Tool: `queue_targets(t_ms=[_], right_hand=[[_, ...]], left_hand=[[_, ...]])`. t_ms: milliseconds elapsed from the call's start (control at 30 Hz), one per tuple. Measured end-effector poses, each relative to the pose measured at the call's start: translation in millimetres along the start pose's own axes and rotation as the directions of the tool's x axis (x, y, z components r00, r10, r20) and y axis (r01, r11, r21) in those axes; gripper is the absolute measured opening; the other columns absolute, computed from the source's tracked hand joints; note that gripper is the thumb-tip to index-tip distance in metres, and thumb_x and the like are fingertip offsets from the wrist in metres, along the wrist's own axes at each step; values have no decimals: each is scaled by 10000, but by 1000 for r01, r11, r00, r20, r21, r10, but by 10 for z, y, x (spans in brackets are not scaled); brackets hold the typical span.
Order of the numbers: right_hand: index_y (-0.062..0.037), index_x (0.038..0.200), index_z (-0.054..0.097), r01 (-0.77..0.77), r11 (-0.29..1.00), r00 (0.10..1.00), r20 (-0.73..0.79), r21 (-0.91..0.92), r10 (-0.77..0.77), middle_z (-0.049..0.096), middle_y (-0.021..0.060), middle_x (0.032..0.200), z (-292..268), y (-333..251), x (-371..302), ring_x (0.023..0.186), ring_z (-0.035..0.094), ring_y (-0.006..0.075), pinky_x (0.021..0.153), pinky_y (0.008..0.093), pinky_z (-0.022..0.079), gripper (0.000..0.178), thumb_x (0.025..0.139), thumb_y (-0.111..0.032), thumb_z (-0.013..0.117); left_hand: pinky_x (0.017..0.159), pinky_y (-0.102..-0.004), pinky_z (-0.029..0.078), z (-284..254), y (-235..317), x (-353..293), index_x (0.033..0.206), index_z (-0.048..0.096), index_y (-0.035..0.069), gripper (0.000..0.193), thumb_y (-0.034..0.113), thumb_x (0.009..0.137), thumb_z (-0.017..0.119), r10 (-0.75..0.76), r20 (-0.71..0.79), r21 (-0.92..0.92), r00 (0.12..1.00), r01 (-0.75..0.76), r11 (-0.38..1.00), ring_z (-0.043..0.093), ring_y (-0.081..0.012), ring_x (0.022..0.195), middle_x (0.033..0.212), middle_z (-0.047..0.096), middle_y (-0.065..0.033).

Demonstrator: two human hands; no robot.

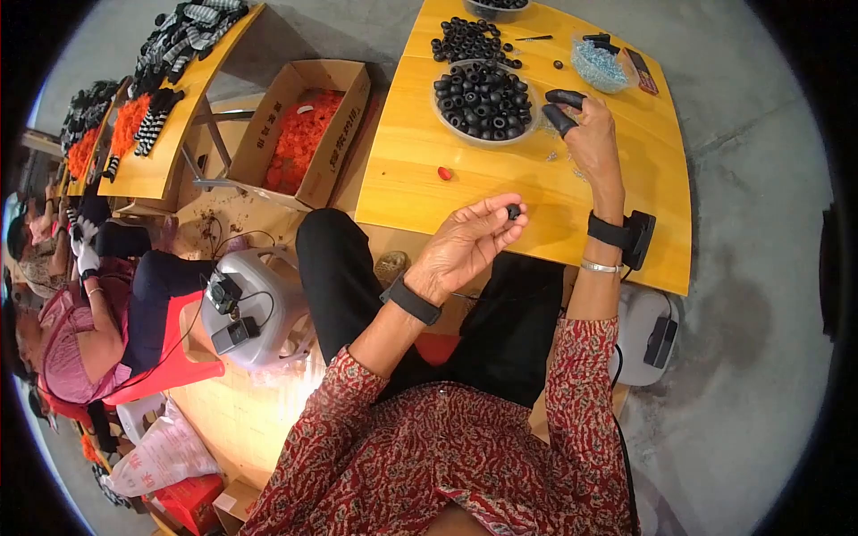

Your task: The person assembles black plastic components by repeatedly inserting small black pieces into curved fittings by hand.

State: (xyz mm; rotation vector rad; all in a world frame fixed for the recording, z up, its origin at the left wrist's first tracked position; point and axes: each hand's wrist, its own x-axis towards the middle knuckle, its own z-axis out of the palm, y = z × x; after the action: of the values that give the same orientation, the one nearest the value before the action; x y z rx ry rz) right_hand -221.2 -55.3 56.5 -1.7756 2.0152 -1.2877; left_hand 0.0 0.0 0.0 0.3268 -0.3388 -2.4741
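- Head view, left hand [472,234]: palm turned up beyond the near edge of the yellow table [393,147], thumb and fingertips pinching one small black bead [513,212]
- Right hand [592,138]: raised over the table, just beside the big bowl [535,114] – two of its fingers wear black finger covers [565,97], their tips near each other; whether they pinch anything I cannot tell
- The big bowl is heaped with more beads [483,98]; a loose pile [465,40] lies behind it, and another bowl [499,11] shows at the top edge
- Beyond the right hand, a clear tub [633,75] holds small pale-blue bits [599,64]
- A small red piece [444,173] lies left of the left hand, on the table
- Left of the table, a cardboard box [354,100] holds orange fluff [304,147] – past it, black-and-white striped cloth things [189,40] are heaped on another table [143,181]
- At far left, a co-worker's gloved hand [87,256] is near the lap
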Motion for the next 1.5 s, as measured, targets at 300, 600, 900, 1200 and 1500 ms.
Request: queue_targets(t_ms=[300, 600, 900, 1200, 1500], right_hand=[[-5, 899, 685, 223, 921, 973, 132, -318, -190, 639, 174, 860, 28, -53, 42, 852, 573, 325, 738, 347, 449, 193, 742, -116, 675], [60, 727, 623, 86, 873, 979, 204, -481, 16, 605, 256, 789, 111, -270, 104, 845, 549, 402, 751, 446, 465, 138, 653, -43, 568], [50, 829, 642, 55, 997, 987, 156, -59, -45, 611, 206, 903, 137, -254, -24, 860, 529, 394, 789, 420, 444, 170, 684, -19, 587], [84, 825, 623, 522, 843, 844, 224, -131, -488, 535, 118, 1089, 324, -334, 8, 1005, 469, 313, 878, 355, 410, 210, 633, 108, 542], [118, 771, 557, 412, 910, 898, 147, 47, -414, 598, 190, 966, 332, -186, 100, 915, 559, 349, 802, 360, 449, 114, 663, 90, 530]], left_hand=[[892, -259, 494, 31, -27, 51, 1170, 521, -47, 274, 11, 902, 523, 7, 15, -14, 1000, -7, 1000, 586, -184, 966, 1089, 574, -125], [882, -259, 498, 32, -26, 41, 1158, 521, -54, 259, 4, 906, 512, 7, 13, -26, 1000, -7, 1000, 590, -186, 954, 1079, 578, -128], [887, -260, 499, 1, -11, 29, 1160, 524, -50, 264, 10, 902, 523, 2, 10, -59, 1000, -1, 998, 587, -190, 970, 1091, 568, -131], [888, -262, 499, 35, -27, 36, 1172, 521, -49, 275, 15, 905, 521, -6, 18, -30, 1000, 7, 1000, 587, -190, 973, 1094, 566, -134], [875, -260, 503, 42, -27, 23, 1163, 527, -54, 277, 27, 899, 541, 3, 26, -40, 1000, -2, 999, 599, -185, 963, 1073, 592, -131]])
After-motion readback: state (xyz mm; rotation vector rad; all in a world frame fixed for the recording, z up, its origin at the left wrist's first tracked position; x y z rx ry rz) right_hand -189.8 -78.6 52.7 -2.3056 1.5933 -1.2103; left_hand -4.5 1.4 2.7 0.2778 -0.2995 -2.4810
